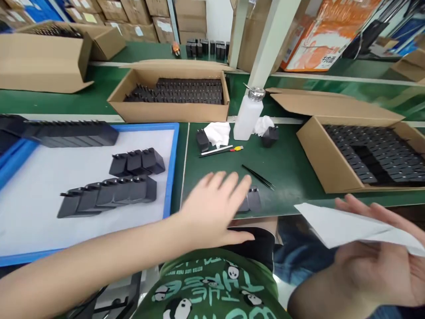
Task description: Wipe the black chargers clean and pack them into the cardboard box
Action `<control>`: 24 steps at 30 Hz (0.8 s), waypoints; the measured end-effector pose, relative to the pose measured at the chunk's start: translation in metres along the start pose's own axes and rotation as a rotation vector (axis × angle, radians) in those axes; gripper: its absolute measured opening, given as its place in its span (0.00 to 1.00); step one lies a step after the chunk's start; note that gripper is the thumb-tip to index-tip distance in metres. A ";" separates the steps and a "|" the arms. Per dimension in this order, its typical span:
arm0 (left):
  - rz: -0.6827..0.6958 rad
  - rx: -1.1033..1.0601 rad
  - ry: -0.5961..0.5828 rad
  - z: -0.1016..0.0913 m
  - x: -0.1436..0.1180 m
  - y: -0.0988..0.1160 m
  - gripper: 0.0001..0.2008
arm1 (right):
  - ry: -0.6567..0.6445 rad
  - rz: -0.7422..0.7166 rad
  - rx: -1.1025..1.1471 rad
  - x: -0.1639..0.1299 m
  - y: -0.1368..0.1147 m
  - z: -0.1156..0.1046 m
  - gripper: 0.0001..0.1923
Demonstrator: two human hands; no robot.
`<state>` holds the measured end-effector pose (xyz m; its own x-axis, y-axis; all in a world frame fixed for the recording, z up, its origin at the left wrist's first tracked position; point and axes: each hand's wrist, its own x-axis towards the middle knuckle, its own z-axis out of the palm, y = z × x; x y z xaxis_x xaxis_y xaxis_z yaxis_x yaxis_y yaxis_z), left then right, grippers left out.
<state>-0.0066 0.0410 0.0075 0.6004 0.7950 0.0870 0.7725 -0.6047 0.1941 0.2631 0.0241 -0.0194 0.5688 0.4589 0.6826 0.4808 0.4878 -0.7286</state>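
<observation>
My left hand [212, 212] hovers palm down near the table's front edge, fingers spread, holding nothing. Partly hidden behind its fingers are black plug adapters [254, 200]. A pair of black tweezers [258, 177] lies just beyond them. On the right, my right hand [381, 270] grips a folded white paper sheet [348, 223], with fingers behind it and thumb side in front. To the left, a blue-rimmed tray [175, 173] holds rows of black plug adapters [109, 195]. A white pump bottle [248, 115] stands behind the tweezers.
Open cartons of black adapters stand at the back [166, 111] and right [327, 164]. Near the bottle are white wipes [217, 134], single adapters [202, 141], and a pen-like stick with a cable [221, 150]. A metal post [270, 48] rises behind. Denim-clad legs [295, 248] show below the table.
</observation>
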 end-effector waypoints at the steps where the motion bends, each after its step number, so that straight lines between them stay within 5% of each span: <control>1: -0.003 -0.008 -0.032 0.017 0.013 0.017 0.51 | 0.070 -0.002 0.035 -0.002 -0.003 0.005 0.11; 3: -0.072 -0.072 -0.050 0.045 0.034 0.035 0.50 | 0.117 0.048 0.074 -0.007 -0.005 0.007 0.09; 6: -0.168 -0.159 -0.029 0.065 0.047 0.033 0.34 | 0.034 0.266 0.042 -0.011 0.006 -0.008 0.08; 10: -0.252 -0.180 0.022 0.047 0.038 0.013 0.27 | 0.021 0.579 0.089 -0.014 0.035 -0.027 0.07; 15: -0.510 -0.478 0.243 0.022 0.016 -0.002 0.29 | -0.028 0.679 0.202 -0.015 0.041 -0.008 0.09; 20: -0.666 -1.588 0.405 0.028 -0.005 0.001 0.26 | 0.012 0.535 0.312 -0.006 0.005 0.031 0.07; 22: -0.654 -1.759 0.362 0.036 -0.010 0.007 0.34 | 0.116 0.343 0.284 -0.006 -0.015 0.046 0.11; 24: -0.636 -1.803 0.306 0.043 -0.013 0.012 0.40 | -0.054 -0.008 0.242 -0.011 -0.034 0.060 0.20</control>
<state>0.0041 0.0215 -0.0335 0.1559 0.9448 -0.2883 -0.3801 0.3268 0.8653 0.2003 0.0469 0.0016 0.5259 0.4904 0.6950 0.3073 0.6523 -0.6928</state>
